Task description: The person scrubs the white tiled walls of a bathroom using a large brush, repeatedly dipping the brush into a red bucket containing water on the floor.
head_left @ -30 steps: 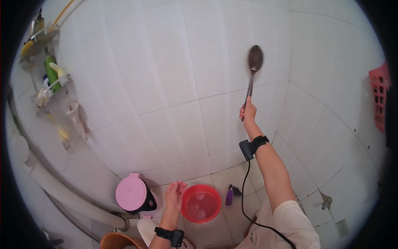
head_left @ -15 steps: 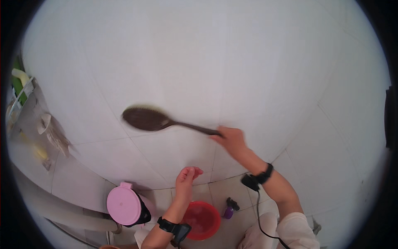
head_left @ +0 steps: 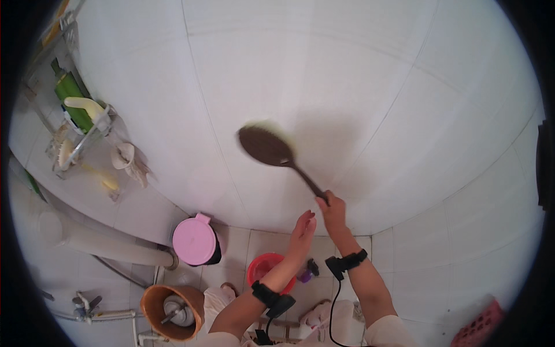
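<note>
My right hand (head_left: 334, 213) is closed round the lower end of the handle of a long-handled scrub brush (head_left: 266, 146). The brush has a dark brown oval back and pale bristles, which face the white tiled wall (head_left: 376, 75). Its head points up and to the left and is slightly blurred; whether the bristles touch the tiles I cannot tell. My left hand (head_left: 302, 231) is raised just left of my right hand, fingers stretched out, holding nothing. Below the left forearm, a red basin (head_left: 251, 269) stands on the floor, partly hidden by that arm.
A small purple bottle (head_left: 306, 276) is beside the basin. Left of it are a pink-lidded bin (head_left: 194, 240), a brown bucket (head_left: 149, 301) and a thick white pipe (head_left: 127, 248). A wall rack holds a green bottle (head_left: 70, 92). A pink basket (head_left: 478, 327) is at lower right.
The view has shifted, showing more of the left side and floor. The brush has swung more upright. My left hand has come closer to my right, its fingers straighter.
</note>
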Action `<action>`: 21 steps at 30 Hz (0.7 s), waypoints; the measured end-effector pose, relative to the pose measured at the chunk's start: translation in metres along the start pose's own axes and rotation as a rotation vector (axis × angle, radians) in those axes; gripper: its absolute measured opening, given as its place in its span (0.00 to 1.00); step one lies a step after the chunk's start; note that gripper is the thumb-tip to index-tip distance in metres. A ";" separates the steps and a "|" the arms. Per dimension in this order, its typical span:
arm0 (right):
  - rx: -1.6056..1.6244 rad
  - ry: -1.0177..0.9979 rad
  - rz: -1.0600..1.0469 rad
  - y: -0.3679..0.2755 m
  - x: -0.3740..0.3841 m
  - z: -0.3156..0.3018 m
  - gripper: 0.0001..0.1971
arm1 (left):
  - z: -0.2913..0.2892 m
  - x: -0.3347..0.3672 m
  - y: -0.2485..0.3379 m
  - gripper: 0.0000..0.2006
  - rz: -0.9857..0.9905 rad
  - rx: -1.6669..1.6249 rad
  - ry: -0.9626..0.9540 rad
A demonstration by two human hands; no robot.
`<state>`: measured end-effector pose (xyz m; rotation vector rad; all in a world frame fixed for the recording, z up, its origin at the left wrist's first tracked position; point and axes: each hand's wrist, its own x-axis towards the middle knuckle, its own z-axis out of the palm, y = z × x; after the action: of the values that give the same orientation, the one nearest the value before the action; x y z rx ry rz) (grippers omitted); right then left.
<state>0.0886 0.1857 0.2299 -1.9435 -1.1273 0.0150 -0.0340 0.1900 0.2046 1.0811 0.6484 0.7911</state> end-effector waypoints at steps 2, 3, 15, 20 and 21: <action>-0.107 -0.101 -0.099 -0.017 -0.005 -0.002 0.16 | 0.015 0.003 0.019 0.17 -0.006 0.007 0.039; -0.111 -0.201 -0.048 -0.033 -0.004 -0.012 0.16 | 0.019 0.003 0.030 0.17 0.004 0.014 0.071; -0.029 -0.521 -0.018 -0.111 0.030 -0.233 0.11 | 0.156 0.001 0.149 0.16 -0.062 -0.130 0.093; 0.243 -0.709 0.008 -0.151 0.067 -0.278 0.13 | 0.182 0.004 0.192 0.16 0.152 -0.208 0.128; 0.400 -0.695 0.078 -0.142 0.070 -0.268 0.13 | 0.180 0.006 0.198 0.15 0.211 -0.100 0.171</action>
<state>0.1375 0.0868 0.5210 -1.6422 -1.3476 0.9473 0.0638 0.1538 0.4508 1.0079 0.6379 1.0963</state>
